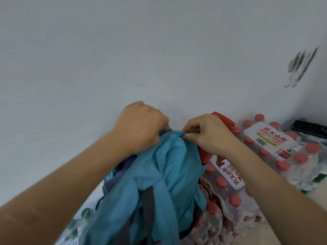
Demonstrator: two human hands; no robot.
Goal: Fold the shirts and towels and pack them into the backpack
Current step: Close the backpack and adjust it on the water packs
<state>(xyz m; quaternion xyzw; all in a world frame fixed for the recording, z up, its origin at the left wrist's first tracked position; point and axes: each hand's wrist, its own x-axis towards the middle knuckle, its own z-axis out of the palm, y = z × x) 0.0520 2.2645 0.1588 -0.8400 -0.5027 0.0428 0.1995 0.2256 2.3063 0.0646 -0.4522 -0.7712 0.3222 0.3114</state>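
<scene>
I grip the top edge of the soft teal fabric backpack with dark grey straps (169,170), my left hand (141,124) curled around it and my right hand (207,131) pinching it, probably to draw its mouth shut; it stands by the white wall (159,50), among shrink-wrapped packs of red-capped water bottles (265,152) that likely steady it

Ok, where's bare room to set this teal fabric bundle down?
Only the beige floor strip at lower right, bordered by shrink-wrapped red-capped water bottles. Those crowd the right; green-capped bottles crowd the lower left.
</scene>
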